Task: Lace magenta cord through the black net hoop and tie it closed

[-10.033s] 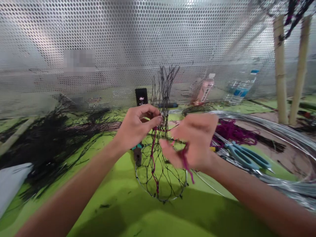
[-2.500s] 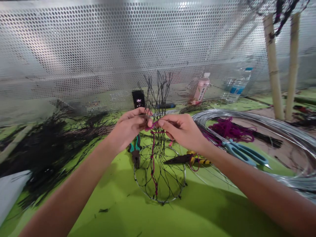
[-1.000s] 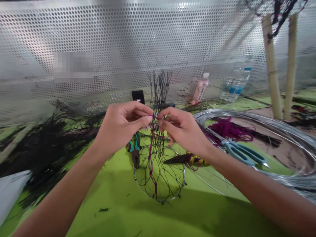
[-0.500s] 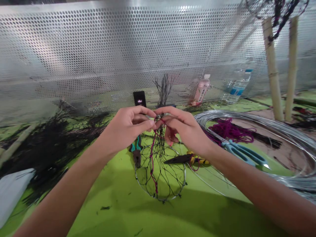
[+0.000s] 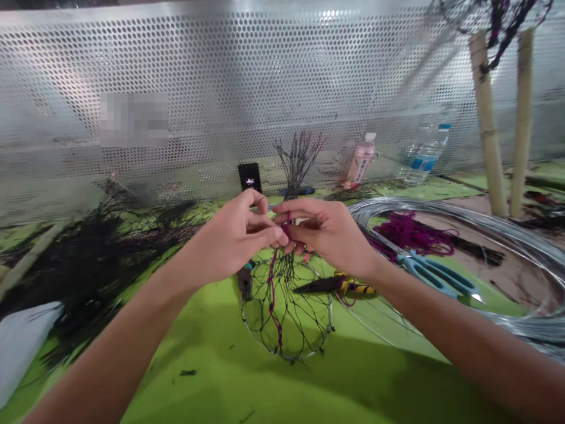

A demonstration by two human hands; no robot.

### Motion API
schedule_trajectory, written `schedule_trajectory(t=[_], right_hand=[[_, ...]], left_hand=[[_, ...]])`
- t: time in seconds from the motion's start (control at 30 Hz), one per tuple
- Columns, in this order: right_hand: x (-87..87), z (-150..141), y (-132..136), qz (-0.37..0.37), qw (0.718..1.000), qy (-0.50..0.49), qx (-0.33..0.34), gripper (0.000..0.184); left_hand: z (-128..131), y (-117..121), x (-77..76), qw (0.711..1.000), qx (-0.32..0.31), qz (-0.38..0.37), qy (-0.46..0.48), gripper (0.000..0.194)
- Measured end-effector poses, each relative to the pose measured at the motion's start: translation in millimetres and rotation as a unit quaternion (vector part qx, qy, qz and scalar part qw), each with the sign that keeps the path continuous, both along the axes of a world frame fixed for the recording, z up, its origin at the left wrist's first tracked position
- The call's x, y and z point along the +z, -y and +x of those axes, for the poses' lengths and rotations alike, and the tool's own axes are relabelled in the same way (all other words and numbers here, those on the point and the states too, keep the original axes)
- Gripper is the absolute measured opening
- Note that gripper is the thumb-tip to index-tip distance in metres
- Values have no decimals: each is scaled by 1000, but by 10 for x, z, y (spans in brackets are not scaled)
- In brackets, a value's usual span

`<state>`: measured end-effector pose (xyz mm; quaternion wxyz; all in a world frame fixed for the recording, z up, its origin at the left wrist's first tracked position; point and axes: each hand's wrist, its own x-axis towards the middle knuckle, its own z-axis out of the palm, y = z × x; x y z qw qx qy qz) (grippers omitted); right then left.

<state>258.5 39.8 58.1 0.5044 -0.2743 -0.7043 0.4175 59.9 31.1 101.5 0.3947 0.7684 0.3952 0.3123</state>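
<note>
A black knotted net [image 5: 289,294] rises from a round wire hoop [image 5: 296,358] on the green surface. Its loose cord ends [image 5: 298,159] fan out above my hands. A purple cord [image 5: 272,288] runs up one side of the net to my fingers. My left hand [image 5: 238,235] is closed, thumb and fingers pinching the purple cord at the gathered part of the net. From the other side, my right hand [image 5: 331,232] has its fingers bent around the same spot, also on the purple cord. The exact knot is hidden behind the fingertips.
Near the hoop lie dark pliers [image 5: 245,282] and yellow-handled long-nose pliers [image 5: 324,285]. To the right are a wire coil [image 5: 441,203], blue-handled scissors [image 5: 435,274] and purple cord [image 5: 410,232]. Black netting [image 5: 88,259] lies left. Two bottles and a phone [image 5: 249,178] stand behind.
My right hand came back from a blurred pull to the gathered net, uncovering the yellow-handled pliers. Both hands kept working the purple cord; the net's loose ends now spread out more.
</note>
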Motion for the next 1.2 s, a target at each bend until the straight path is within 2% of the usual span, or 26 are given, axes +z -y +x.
schedule_trajectory(t=[0.1, 0.2, 0.27, 0.4, 0.47, 0.6, 0.7, 0.77, 0.83, 0.9, 0.97, 1.07, 1.2], right_hand=[[0, 3, 1, 54, 997, 16, -52, 21], [22, 6, 22, 100, 991, 41, -76, 21], [50, 7, 53, 119, 988, 67, -75, 20], [111, 17, 130, 168, 977, 124, -43, 20], [138, 32, 157, 185, 973, 137, -15, 21], [185, 73, 173, 163, 977, 130, 42, 16], [207, 105, 163, 120, 989, 63, 56, 11], [220, 131, 152, 88, 995, 15, 49, 11], [235, 163, 136, 81, 997, -3, 3, 13], [252, 202, 106, 98, 993, -1, -58, 14], [264, 241, 59, 107, 990, -9, -89, 14], [264, 285, -21, 91, 992, -60, -72, 14], [255, 318, -74, 69, 991, -115, -7, 17]], left_hand=[[-16, -55, 24, 1000, 2, 4, 24, 21], [-44, -171, -5, 992, 93, -5, 88, 24], [-33, -251, -74, 985, 120, -34, 117, 27], [91, -322, -271, 984, 39, -92, 148, 22], [168, -313, -348, 978, 19, -107, 178, 20], [238, -289, -394, 968, -33, -133, 212, 29], [232, -286, -385, 957, -76, -158, 233, 42], [229, -283, -382, 943, -96, -176, 266, 42], [232, -278, -386, 932, -110, -196, 284, 41], [239, -273, -396, 930, -108, -209, 283, 42], [244, -271, -410, 929, -95, -215, 287, 41], [253, -271, -427, 927, -74, -213, 300, 35], [287, -249, -428, 926, -52, -207, 312, 28]])
